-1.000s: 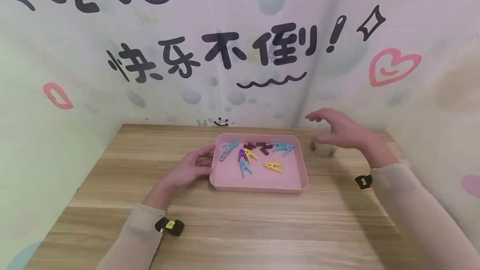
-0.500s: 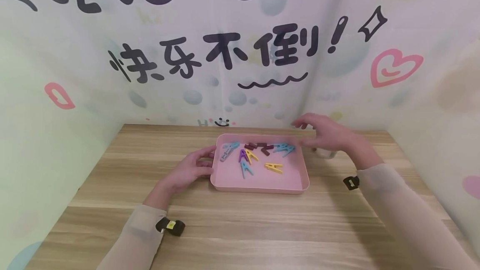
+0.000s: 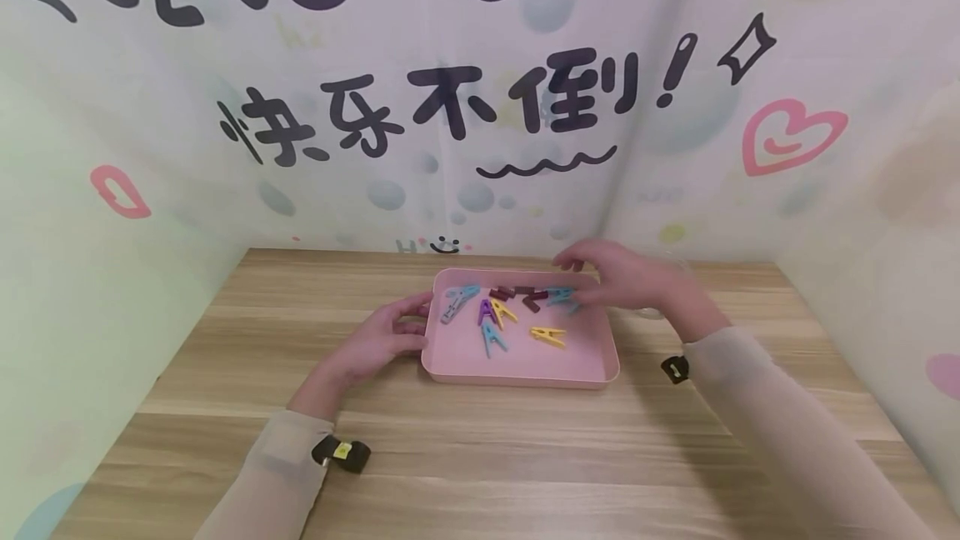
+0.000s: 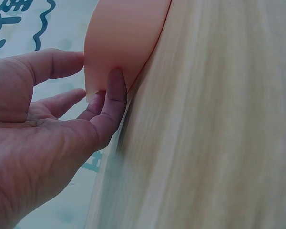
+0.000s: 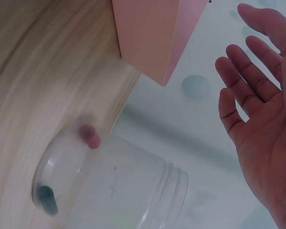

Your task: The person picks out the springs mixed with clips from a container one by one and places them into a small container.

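A pink tray holds blue clothespins, yellow clothespins, a purple one and several dark red pieces. My left hand touches the tray's left side, and in the left wrist view its fingers rest against the pink wall. Over the tray's back right corner hangs my right hand, fingers apart and holding nothing, partly covering blue clothespins. In the right wrist view a clear jar stands with a red piece and a dark green piece inside.
The wooden table meets a printed cloth at its back edge. More cloth hangs at both sides. The jar is to the right of the tray, largely behind my right hand and wrist in the head view.
My right hand has moved left, from above the jar to over the tray's right side. My left hand stays on the tray's left side.
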`<state>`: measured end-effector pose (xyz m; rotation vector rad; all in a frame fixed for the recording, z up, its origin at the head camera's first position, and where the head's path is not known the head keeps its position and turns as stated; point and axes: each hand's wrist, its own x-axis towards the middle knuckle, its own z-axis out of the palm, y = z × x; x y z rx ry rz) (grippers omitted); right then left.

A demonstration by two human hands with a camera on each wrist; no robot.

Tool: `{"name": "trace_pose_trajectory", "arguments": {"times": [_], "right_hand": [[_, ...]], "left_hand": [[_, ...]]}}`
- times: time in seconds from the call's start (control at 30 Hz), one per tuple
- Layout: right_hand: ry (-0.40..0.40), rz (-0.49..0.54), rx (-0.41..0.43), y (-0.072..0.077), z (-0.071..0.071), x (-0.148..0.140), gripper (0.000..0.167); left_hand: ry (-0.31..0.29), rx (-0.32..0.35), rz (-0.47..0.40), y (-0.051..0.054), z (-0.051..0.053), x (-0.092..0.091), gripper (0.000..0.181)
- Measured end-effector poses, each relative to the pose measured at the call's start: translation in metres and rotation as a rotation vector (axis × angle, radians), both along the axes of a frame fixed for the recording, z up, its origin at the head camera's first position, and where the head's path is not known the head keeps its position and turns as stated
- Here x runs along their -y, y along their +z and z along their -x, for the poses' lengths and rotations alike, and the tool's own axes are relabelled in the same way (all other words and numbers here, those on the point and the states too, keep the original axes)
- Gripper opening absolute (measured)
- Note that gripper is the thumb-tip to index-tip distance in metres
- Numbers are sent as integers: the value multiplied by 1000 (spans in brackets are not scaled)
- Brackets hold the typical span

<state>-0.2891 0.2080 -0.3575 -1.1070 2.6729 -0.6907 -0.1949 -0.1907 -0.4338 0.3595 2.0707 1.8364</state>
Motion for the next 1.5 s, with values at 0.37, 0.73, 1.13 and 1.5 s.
{"name": "trace_pose_trajectory", "arguments": {"times": [0.37, 0.73, 1.13, 1.5], "right_hand": [[40, -33, 46, -11, 3, 21, 49], [46, -67, 88, -24, 6, 37, 47], [145, -101, 121, -33, 9, 54, 51], [196, -170, 27, -42, 15, 63, 37]], "left_hand": [[-6, -3, 2, 0, 0, 0, 75], [3, -4, 18, 2, -2, 2, 74], [2, -13, 26, 2, -3, 1, 74], [1, -9, 14, 0, 0, 1, 74]]}}
